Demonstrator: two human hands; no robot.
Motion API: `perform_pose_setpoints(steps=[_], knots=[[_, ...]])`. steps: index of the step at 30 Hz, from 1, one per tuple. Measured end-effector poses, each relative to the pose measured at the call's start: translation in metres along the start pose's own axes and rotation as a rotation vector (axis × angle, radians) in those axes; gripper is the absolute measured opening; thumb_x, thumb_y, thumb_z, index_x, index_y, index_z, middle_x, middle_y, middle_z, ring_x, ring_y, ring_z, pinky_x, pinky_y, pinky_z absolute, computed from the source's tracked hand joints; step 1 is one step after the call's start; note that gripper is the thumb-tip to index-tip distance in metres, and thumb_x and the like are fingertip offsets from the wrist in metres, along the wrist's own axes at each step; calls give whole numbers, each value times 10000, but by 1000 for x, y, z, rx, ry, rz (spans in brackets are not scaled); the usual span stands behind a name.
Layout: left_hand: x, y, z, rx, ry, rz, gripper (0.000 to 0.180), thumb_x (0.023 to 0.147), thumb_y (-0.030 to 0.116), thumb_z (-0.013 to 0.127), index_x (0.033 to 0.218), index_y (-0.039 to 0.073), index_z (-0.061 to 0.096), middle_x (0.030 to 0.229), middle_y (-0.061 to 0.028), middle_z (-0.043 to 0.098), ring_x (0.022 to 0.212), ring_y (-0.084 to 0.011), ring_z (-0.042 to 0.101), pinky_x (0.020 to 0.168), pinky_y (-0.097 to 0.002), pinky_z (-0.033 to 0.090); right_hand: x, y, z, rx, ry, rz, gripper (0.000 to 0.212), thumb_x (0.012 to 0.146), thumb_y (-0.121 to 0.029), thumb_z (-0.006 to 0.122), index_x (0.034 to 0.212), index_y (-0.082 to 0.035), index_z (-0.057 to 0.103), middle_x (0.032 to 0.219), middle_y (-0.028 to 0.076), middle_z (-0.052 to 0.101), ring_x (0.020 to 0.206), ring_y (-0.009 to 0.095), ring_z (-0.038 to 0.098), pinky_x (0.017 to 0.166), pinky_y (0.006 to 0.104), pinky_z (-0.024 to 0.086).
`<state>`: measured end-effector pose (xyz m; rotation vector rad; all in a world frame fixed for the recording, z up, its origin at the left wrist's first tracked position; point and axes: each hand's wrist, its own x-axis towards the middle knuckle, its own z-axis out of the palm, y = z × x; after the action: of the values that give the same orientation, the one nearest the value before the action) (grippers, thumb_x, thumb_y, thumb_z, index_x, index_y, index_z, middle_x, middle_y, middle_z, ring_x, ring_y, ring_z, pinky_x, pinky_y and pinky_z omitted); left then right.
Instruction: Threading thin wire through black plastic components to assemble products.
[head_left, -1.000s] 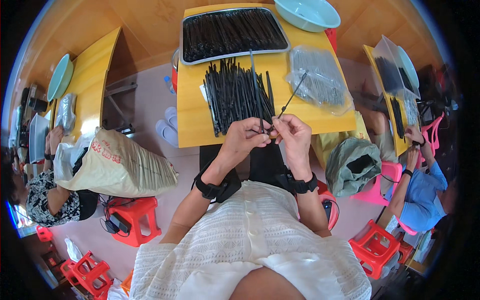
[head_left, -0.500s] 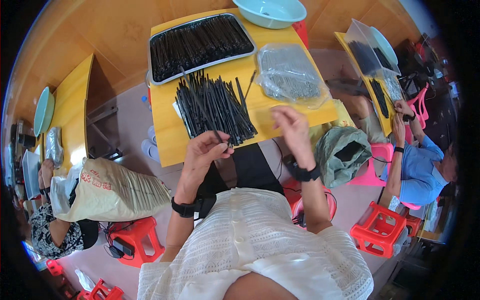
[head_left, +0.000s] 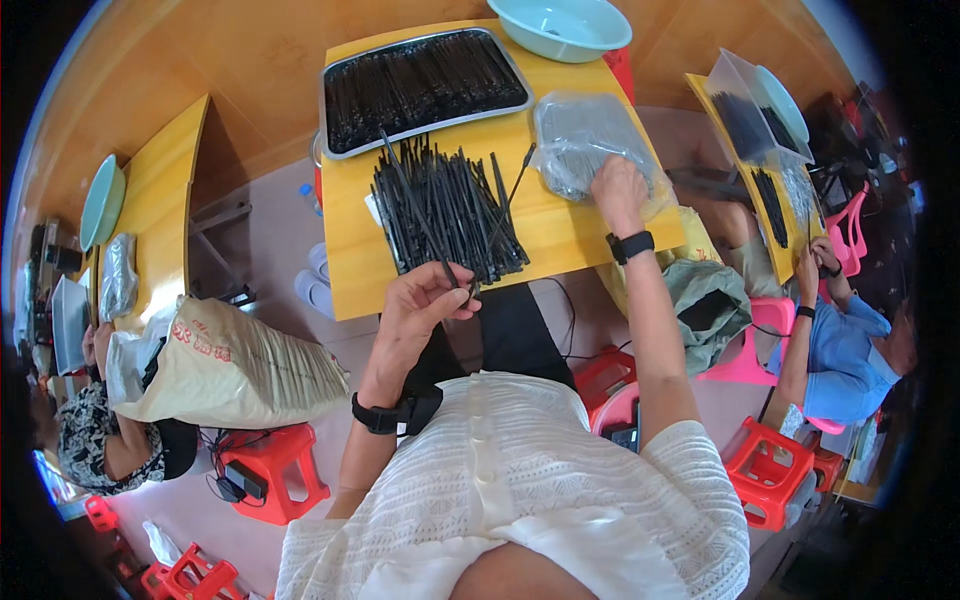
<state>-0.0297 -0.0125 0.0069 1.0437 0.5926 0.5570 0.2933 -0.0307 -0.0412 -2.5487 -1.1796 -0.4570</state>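
My left hand (head_left: 432, 300) is closed in a pinch round the near end of a long thin black stick (head_left: 420, 212), which slants up and away over the pile. That pile of black sticks (head_left: 450, 200) lies loosely bundled on the yellow table (head_left: 355, 290). My right hand (head_left: 620, 188) has its fingers bent down into a clear plastic bag (head_left: 580, 130) of many thin greyish pieces. What those fingertips touch is hidden. Behind the pile, a metal tray (head_left: 440, 136) is filled with more black sticks laid in rows.
A pale blue basin (head_left: 560, 28) stands at the table's far right corner. Left of me is a large woven sack (head_left: 250, 375) by a red stool (head_left: 280, 470); a green sack (head_left: 705, 310) sits right. People work at side tables, one in a blue shirt (head_left: 840, 350).
My right hand has moved away from me and right, from above the table's near edge into the plastic bag. My left hand still holds the stick. The whole view has shifted slightly.
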Motion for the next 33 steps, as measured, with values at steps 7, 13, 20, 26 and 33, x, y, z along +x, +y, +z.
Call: perform_pose_setpoints(steps=[7, 13, 20, 26, 33], knots=[[-6, -5, -11, -15, 44, 33, 133, 809, 27, 567, 937, -8, 563, 843, -65, 593, 737, -159, 621, 654, -253, 524, 3, -13, -18, 14, -56, -13, 108, 667, -77, 555, 727, -10, 616, 755, 210, 609, 744, 372, 602, 678, 435, 487], [-13, -9, -10, -37, 13, -10, 147, 818, 21, 561, 959, -22, 557, 849, -64, 590, 745, -155, 620, 656, -240, 513, 15, -1, -18, 203, -306, 229, 203, 687, -131, 542, 794, 16, 633, 857, 246, 603, 804, 384, 589, 710, 445, 465], [-15, -10, -16, -47, 54, -15, 165, 819, 23, 560, 980, -11, 561, 841, -49, 594, 742, -150, 620, 660, -239, 512, 25, 17, -28, 688, -453, 324, 162, 663, -132, 563, 582, 7, 584, 553, 106, 568, 530, 189, 560, 482, 297, 397], [-8, -12, -12, -43, 45, -9, 175, 803, 35, 581, 973, -1, 569, 840, -54, 593, 724, -156, 621, 646, -256, 526, 0, 27, -61, 897, -565, 430, 146, 683, -130, 589, 575, -37, 558, 518, 1, 489, 459, 79, 440, 429, 231, 319], [-5, -14, -9, -43, 16, -23, 187, 801, 34, 583, 985, 2, 567, 827, -49, 596, 723, -152, 622, 639, -244, 523, -36, 61, -79, 904, -606, 319, 105, 708, -107, 587, 645, -24, 575, 540, -23, 475, 483, 50, 430, 438, 199, 312]])
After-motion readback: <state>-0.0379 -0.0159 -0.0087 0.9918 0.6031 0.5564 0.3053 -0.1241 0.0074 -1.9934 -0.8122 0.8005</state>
